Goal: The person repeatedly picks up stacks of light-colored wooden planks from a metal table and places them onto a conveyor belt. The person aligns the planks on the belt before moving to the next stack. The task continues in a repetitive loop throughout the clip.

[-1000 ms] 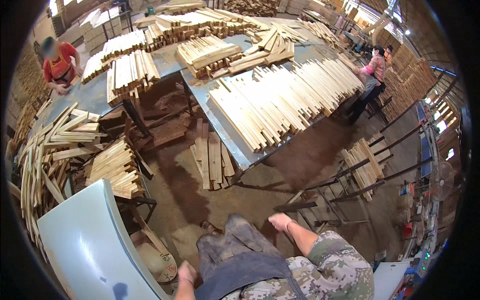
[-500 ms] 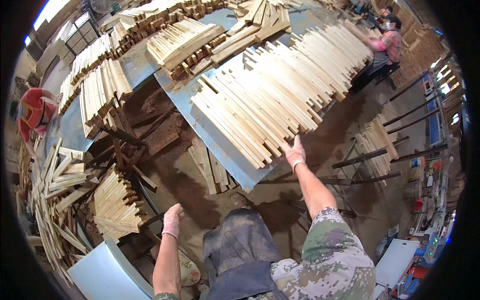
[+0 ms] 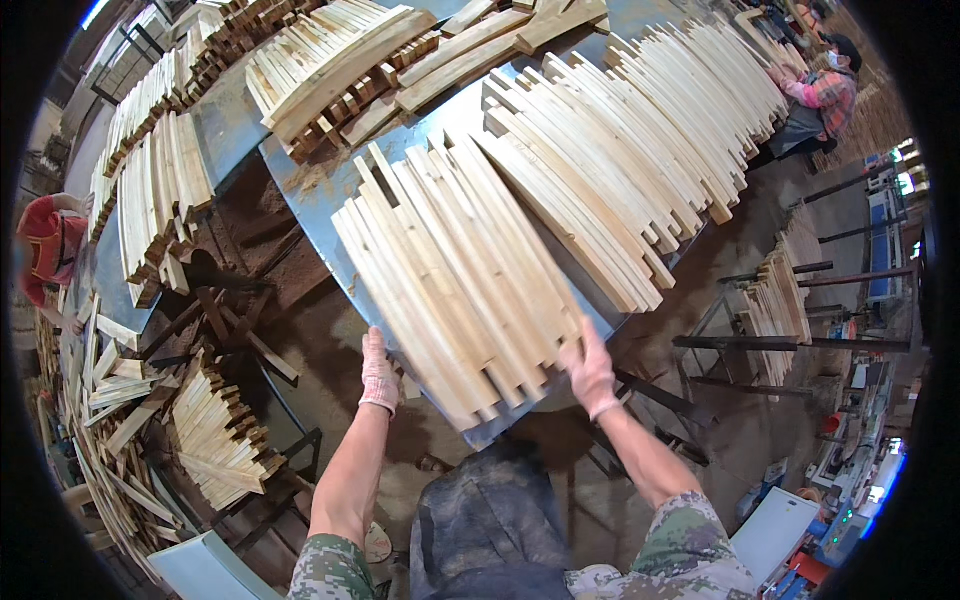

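A side-by-side group of pale wooden strips (image 3: 455, 275) lies on the near end of the blue-grey metal table (image 3: 302, 190). My right hand (image 3: 590, 378), in a light glove, grips the group's near right corner, thumb by the strip ends and fingers along the outer side. On the other side my left hand (image 3: 378, 375), gloved too, is held upright with its fingers stretched out, close to the left edge of the strips; whether it touches them I cannot tell. A wedge-shaped gap parts this group from a larger row of strips (image 3: 615, 160) to the right.
Stacked strips (image 3: 335, 65) and loose boards (image 3: 480, 55) lie farther back. A co-worker (image 3: 825, 90) sits at the far right; another person in red (image 3: 50, 245) is at the left. Strips rest on a dark metal rack (image 3: 780, 310) at right. Loose sticks (image 3: 110, 430) pile up at left.
The near strips have come away from the larger row and shifted left. My right hand has moved with their corner. My left hand has risen from low down to beside their left edge.
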`<move>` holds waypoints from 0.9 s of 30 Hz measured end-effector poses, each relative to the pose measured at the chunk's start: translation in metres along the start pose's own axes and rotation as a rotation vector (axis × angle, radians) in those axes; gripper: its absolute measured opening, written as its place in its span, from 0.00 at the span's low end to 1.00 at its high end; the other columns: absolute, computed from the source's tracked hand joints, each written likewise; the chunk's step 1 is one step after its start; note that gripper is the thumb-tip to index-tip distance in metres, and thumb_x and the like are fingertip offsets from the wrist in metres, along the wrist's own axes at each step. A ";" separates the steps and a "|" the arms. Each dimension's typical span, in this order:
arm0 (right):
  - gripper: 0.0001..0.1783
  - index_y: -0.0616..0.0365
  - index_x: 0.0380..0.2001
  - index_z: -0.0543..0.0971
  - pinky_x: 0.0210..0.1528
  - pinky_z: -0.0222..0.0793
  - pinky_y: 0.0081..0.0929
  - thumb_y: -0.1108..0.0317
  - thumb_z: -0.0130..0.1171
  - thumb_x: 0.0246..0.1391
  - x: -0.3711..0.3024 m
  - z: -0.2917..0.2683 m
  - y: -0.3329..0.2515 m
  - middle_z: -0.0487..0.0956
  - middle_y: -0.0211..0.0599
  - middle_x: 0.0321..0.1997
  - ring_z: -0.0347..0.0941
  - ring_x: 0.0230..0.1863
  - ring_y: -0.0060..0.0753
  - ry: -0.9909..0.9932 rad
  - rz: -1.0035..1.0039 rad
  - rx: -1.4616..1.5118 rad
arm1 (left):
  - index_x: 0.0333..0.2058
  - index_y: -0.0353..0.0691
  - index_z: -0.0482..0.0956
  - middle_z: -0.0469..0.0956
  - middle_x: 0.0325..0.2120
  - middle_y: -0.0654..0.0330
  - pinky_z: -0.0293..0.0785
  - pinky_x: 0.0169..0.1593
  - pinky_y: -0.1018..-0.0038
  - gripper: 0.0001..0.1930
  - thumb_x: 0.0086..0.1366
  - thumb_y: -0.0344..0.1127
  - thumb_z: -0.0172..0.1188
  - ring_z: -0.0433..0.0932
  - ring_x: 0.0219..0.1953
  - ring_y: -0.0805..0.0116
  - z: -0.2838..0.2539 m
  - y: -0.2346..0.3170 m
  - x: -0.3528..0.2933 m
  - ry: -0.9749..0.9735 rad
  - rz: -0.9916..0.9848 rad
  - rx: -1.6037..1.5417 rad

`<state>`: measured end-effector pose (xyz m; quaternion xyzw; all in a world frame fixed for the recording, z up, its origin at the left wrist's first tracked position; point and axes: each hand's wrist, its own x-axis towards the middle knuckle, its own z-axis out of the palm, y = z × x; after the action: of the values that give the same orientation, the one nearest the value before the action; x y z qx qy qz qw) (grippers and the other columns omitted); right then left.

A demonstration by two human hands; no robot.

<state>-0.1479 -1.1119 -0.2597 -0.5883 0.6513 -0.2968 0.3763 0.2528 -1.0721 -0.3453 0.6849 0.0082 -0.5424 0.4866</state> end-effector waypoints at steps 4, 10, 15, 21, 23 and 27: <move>0.40 0.67 0.73 0.67 0.65 0.74 0.37 0.67 0.70 0.61 -0.010 -0.009 0.008 0.78 0.53 0.64 0.79 0.60 0.44 -0.001 0.031 -0.223 | 0.70 0.39 0.71 0.78 0.63 0.52 0.71 0.69 0.59 0.49 0.68 0.77 0.56 0.78 0.63 0.53 0.037 0.032 -0.011 -0.124 -0.006 -0.266; 0.40 0.65 0.69 0.72 0.68 0.69 0.49 0.40 0.50 0.70 0.151 0.047 -0.028 0.78 0.65 0.64 0.74 0.66 0.64 -0.127 -0.019 -0.367 | 0.67 0.36 0.74 0.79 0.63 0.53 0.72 0.69 0.61 0.48 0.66 0.75 0.61 0.78 0.62 0.55 0.033 0.033 -0.013 -0.109 -0.038 -0.290; 0.44 0.66 0.52 0.84 0.64 0.72 0.53 0.29 0.44 0.69 0.190 0.102 -0.080 0.83 0.65 0.54 0.78 0.59 0.66 -0.167 0.213 -0.496 | 0.69 0.37 0.72 0.75 0.67 0.52 0.67 0.71 0.59 0.52 0.65 0.79 0.59 0.74 0.66 0.56 0.027 0.029 -0.018 -0.083 -0.066 -0.241; 0.45 0.66 0.47 0.86 0.59 0.74 0.54 0.28 0.47 0.66 0.141 0.111 -0.084 0.84 0.64 0.50 0.80 0.56 0.67 -0.177 0.207 -0.579 | 0.70 0.36 0.64 0.78 0.58 0.55 0.71 0.67 0.63 0.46 0.61 0.53 0.75 0.76 0.60 0.61 -0.010 0.024 -0.078 -0.224 0.041 -0.083; 0.44 0.66 0.45 0.86 0.57 0.74 0.54 0.28 0.48 0.66 0.120 0.116 -0.076 0.85 0.64 0.47 0.80 0.55 0.67 -0.201 0.200 -0.534 | 0.67 0.34 0.67 0.78 0.55 0.56 0.73 0.65 0.64 0.44 0.57 0.48 0.78 0.76 0.56 0.63 -0.029 0.016 -0.111 -0.232 0.064 -0.061; 0.42 0.65 0.42 0.87 0.53 0.74 0.52 0.30 0.50 0.67 0.071 0.126 -0.077 0.86 0.61 0.44 0.81 0.50 0.66 -0.308 0.181 -0.387 | 0.62 0.33 0.68 0.78 0.52 0.55 0.75 0.63 0.63 0.41 0.55 0.41 0.81 0.77 0.54 0.64 -0.055 0.020 -0.192 -0.118 0.041 -0.149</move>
<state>-0.0019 -1.1856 -0.2743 -0.6268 0.6810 -0.0388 0.3767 0.2251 -0.9468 -0.1912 0.6137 0.0060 -0.5696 0.5468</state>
